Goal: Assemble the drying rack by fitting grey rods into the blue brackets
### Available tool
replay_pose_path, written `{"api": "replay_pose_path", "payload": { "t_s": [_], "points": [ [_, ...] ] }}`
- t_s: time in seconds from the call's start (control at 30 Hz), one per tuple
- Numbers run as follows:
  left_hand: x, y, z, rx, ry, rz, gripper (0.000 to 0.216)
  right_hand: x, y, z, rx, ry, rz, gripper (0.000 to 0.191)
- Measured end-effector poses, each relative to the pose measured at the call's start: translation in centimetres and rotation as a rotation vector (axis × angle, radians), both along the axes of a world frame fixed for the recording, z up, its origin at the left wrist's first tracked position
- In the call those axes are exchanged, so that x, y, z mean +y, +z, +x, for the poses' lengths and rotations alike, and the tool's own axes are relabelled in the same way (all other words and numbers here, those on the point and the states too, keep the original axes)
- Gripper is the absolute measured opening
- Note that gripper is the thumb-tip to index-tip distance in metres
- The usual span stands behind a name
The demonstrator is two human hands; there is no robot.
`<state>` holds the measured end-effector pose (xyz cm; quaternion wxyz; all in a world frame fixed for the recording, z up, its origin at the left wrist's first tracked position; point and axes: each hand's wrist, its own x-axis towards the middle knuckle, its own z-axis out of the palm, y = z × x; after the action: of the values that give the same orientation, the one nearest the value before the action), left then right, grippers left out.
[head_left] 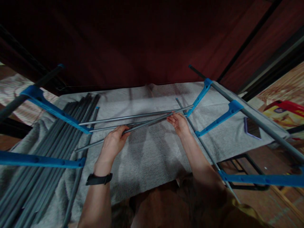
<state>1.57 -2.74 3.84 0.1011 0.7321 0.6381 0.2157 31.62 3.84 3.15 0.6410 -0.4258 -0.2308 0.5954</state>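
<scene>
Left fingers (121,128) pinching slim grey rod (147,123), right fingers (171,119) loosely curled round it, fleecy cloth (152,171)

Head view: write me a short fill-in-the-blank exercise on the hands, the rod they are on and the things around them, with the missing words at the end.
1. Counting the left hand and the right hand, ____ hands touch the slanting thin rod.
2. The brackets on either side are coloured ____.
3. Around the left wrist is a ____ band.
4. The side-by-side tubes lie toward the ____ side of the cloth.

Missing words: two; blue; black; left.
</scene>
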Motion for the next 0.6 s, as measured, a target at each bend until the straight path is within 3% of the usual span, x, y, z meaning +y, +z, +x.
{"api": "replay_pose_path", "payload": {
  "t_s": [0.6],
  "points": [
    [-0.08, -0.07, -0.04, -0.010, -0.011, 0.007, 0.024, 0.05, -0.02, -0.05, -0.006, -0.010, -0.001, 0.015]
  ]
}}
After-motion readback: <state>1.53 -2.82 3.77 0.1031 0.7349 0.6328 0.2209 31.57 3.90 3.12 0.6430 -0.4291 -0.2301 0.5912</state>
